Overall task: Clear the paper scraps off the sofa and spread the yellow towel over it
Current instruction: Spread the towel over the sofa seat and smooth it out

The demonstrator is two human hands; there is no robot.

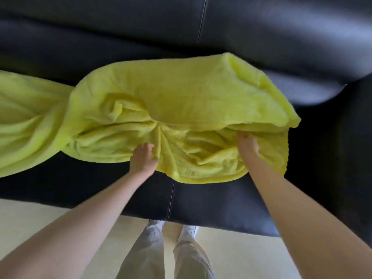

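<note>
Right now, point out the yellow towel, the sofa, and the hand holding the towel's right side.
yellow towel (181, 91): head view, on the flat upper fold.
sofa (221, 200): head view, on the bare front of the seat.
right hand (248, 144): head view, on the back of the hand, fingers tucked under the towel.

Both bare arms reach forward over the front edge of the sofa (211, 202). The left hand (143, 158) pinches a fold near the seat's middle seam, fingers curled. The right hand (247, 144), further toward the armrest, seemingly grips with fingertips tucked out of sight.
</note>
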